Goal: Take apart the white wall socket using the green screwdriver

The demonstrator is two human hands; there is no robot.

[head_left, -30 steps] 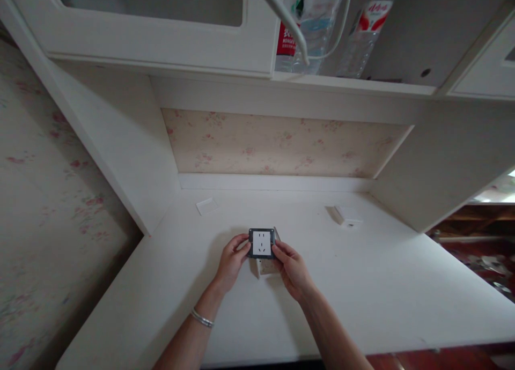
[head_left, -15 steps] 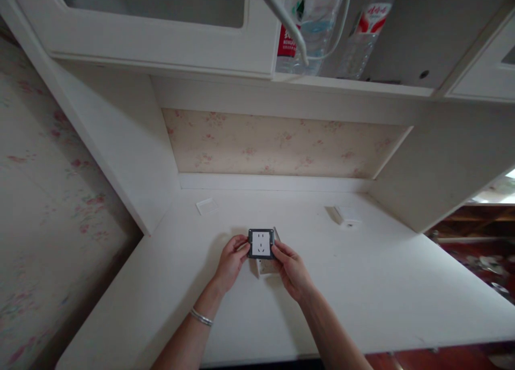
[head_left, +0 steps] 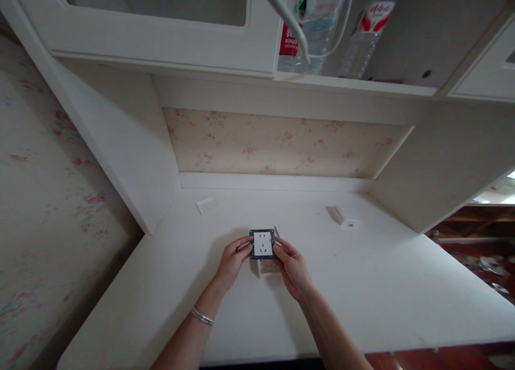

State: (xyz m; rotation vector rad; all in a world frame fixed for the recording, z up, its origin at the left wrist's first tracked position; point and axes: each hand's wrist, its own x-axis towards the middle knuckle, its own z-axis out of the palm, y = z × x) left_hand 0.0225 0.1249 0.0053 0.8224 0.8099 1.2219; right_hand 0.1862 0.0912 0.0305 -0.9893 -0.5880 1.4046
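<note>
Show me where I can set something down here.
Bare desktop lies right of the right hand, nearer than the white box, and between that box and the flat white piece. Mid-desk is crowded: right hand and left hand holding the socket panel, plus a part-hidden casing.

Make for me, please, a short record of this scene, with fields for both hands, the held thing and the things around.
Held thing: white socket panel with black rectangular frame, slots facing the camera
Left hand: fingers on the panel's left edge; silver metal bangle on the wrist
Right hand: fingers on its right edge
Below panel: white open box, partly hidden
Rear right: white box-shaped piece
Shelf above: clear plastic bottle with red-white label
</note>
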